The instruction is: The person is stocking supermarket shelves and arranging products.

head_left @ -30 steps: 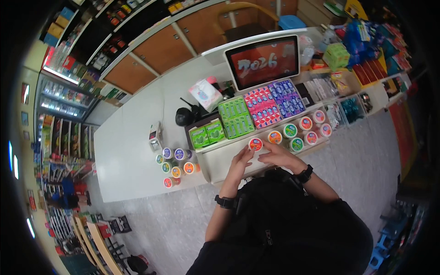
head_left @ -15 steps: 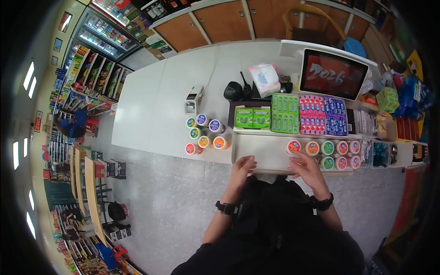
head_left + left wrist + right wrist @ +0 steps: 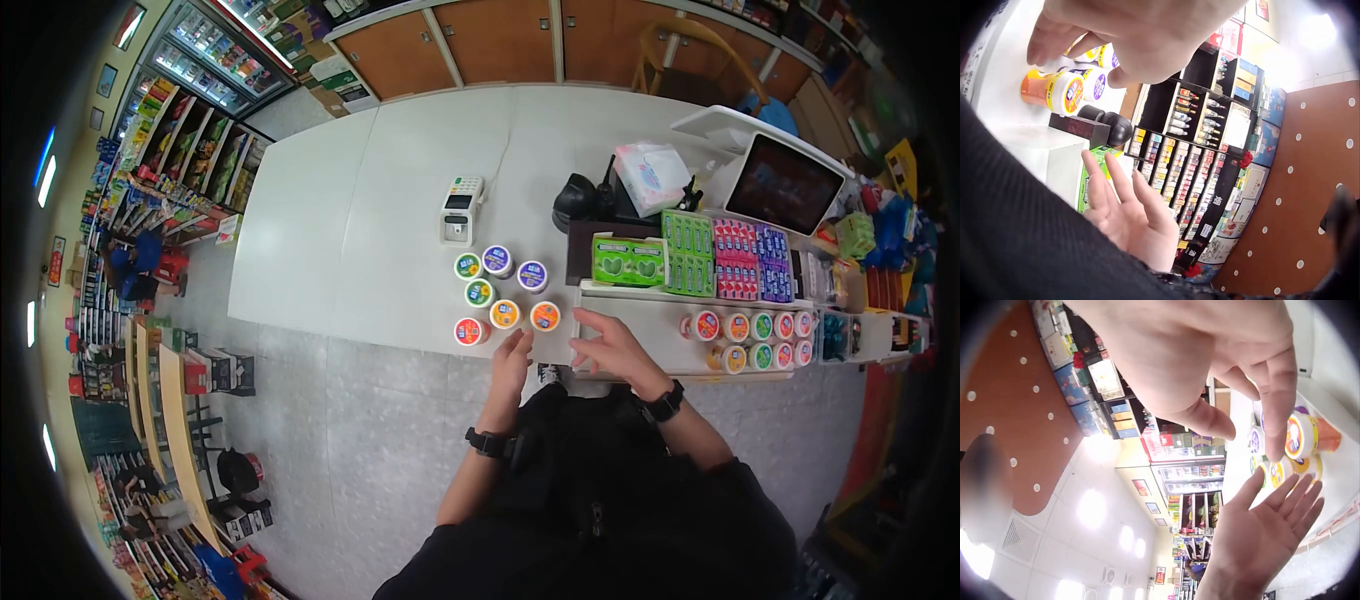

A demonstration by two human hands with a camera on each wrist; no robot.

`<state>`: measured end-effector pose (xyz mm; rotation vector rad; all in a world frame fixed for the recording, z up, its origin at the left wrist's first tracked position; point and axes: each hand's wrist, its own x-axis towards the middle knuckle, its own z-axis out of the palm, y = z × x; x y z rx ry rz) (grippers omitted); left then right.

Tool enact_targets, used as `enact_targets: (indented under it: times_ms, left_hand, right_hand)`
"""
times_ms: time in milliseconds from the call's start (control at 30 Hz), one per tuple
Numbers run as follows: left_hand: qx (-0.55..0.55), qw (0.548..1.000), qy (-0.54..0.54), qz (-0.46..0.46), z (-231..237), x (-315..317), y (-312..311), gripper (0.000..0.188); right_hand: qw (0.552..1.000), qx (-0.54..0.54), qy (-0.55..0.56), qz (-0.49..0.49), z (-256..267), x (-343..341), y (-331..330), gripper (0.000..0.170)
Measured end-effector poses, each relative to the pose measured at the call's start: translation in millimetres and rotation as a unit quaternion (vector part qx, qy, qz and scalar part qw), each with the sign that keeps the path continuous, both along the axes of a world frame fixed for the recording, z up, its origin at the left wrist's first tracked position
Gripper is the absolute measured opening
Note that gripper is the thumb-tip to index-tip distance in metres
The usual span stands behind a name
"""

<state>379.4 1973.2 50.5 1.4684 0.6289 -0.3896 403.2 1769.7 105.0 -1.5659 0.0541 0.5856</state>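
My left hand (image 3: 513,365) holds nothing, its fingertips just in front of the counter's near edge, close to an orange-lidded tub (image 3: 545,316) and a yellow-orange-lidded tub (image 3: 505,314). Also with nothing in it, my right hand (image 3: 620,352) reaches over the left end of a white tray (image 3: 640,309), fingers pointing left at the orange-lidded tub. Beside these two tubs stand a red-lidded tub (image 3: 468,331), two with green lids (image 3: 480,292) and two with purple lids (image 3: 532,276). The left wrist view shows the orange tub (image 3: 1054,92) below my left fingers, apart from them.
Two rows of lidded tubs (image 3: 706,325) fill the tray's right part. Behind it are green boxes (image 3: 628,261) and packs in pink and purple. A card terminal (image 3: 461,211) stands behind the loose tubs; a screen (image 3: 785,185) is at the back right.
Both hands have left the red-lidded tub at the tray's row and moved left towards the loose tubs. A yellow-lidded tub now shows in the tray's front row. The view has shifted left.
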Motion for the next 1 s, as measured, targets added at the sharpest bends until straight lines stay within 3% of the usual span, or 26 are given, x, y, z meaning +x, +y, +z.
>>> enact_targets:
  times_ms: [67, 300, 467, 600, 767, 900, 1000]
  left_hand:
    - [-0.014, 0.999, 0.02, -0.03, -7.4, 2.6, 1.5, 0.072]
    - [-0.071, 0.995, 0.021, -0.073, -23.1, 16.8, -3.7, 0.077]
    - [-0.074, 0.99, -0.003, -0.118, -7.3, 18.9, -3.2, 0.07]
    - [-0.038, 0.99, -0.032, -0.134, 28.3, 11.9, -6.4, 0.065]
    - [0.062, 0.978, -0.118, -0.161, 81.0, 0.2, -30.5, 0.057]
    - [-0.003, 0.981, -0.117, -0.156, 113.9, -8.6, -65.7, 0.058]
    - [-0.02, 0.971, -0.107, -0.211, 108.5, -9.1, -94.2, 0.059]
  right_hand:
    - [0.996, -0.059, 0.023, 0.061, -2.1, 12.2, 11.4, 0.068]
    - [0.986, -0.149, 0.054, 0.05, -13.5, 26.6, 44.4, 0.071]
    - [0.989, -0.064, 0.088, 0.1, -13.1, 27.6, 36.2, 0.06]
    - [0.995, -0.013, 0.058, 0.077, 21.3, 13.9, 13.8, 0.059]
    - [0.998, 0.0, 0.018, 0.059, 66.4, -14.1, -22.8, 0.071]
    - [0.999, 0.014, -0.002, 0.038, 81.7, -38.7, -58.6, 0.072]
    - [1.0, 0.005, 0.0, -0.002, 84.2, -57.0, -89.2, 0.073]
